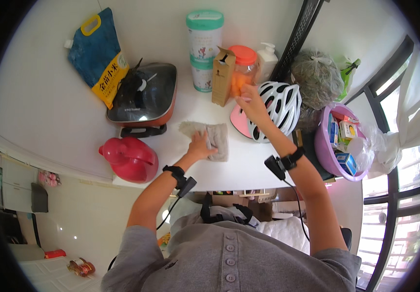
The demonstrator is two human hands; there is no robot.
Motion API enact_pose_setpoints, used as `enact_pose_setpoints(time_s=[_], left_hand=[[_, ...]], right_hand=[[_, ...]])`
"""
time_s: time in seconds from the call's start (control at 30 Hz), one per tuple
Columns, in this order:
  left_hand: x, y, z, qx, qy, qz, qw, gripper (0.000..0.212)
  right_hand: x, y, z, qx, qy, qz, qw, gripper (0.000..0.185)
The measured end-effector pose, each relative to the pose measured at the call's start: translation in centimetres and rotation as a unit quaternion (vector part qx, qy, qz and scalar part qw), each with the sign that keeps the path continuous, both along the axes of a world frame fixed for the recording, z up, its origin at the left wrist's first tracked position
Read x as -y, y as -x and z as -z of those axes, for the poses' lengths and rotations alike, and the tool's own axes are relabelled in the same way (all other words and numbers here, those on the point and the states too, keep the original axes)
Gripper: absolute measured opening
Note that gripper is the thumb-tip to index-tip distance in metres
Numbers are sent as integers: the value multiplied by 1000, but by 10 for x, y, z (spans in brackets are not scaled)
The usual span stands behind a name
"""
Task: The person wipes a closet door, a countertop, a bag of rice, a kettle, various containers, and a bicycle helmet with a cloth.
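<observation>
My left hand (199, 146) lies on a grey-beige cloth (220, 140) on the white tabletop (195, 176), fingers spread; whether it grips the fabric does not show. My right hand (250, 102) is raised in front of a clear plastic jar with an orange-red lid (243, 56) and orange contents. Its fingers are bent, and I cannot tell whether they touch the jar. Beside that hand are a white bicycle helmet (285, 106) and a flat pink item (240, 122) partly under it. A narrow cardboard box (222, 82) stands left of the jar.
An electric pan with a glass lid (151, 95), a blue-yellow pouch (98, 54) and a red plastic watering can (133, 160) are at left. Stacked cans with green lids (205, 40) and a white pump bottle (267, 60) stand behind. At right is a purple basin (323, 146) of small boxes.
</observation>
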State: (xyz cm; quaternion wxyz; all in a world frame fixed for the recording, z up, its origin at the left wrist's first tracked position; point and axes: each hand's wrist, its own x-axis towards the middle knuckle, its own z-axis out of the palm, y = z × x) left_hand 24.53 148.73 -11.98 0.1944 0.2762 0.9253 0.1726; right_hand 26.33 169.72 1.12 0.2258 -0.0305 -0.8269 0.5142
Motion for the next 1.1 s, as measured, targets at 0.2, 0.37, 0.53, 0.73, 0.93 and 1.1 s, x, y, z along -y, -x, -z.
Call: enact_pose_setpoints(time_s=[0.2,0.37,0.53,0.73,0.93,1.1], left_hand=[[2,2,16,-77,151,62,984,100],[-27,6,2,-94,176,115,973,97],[-32,9,1,-110,256,158,947,99],[-35,33,41,-76,294,191,933,94],[-54,33,18,-36,373,194,907,66],[-68,28,2,-30,404,203,891,61]], right_hand=[[3,116,7,-48,-31,43,997,87],[-35,143,28,-22,37,44,998,87],[-8,111,15,-51,-16,24,998,82],[10,-47,-89,-15,97,-17,995,76],[-30,-182,-93,82,56,138,985,78],[-70,-217,-33,67,4,302,951,73]])
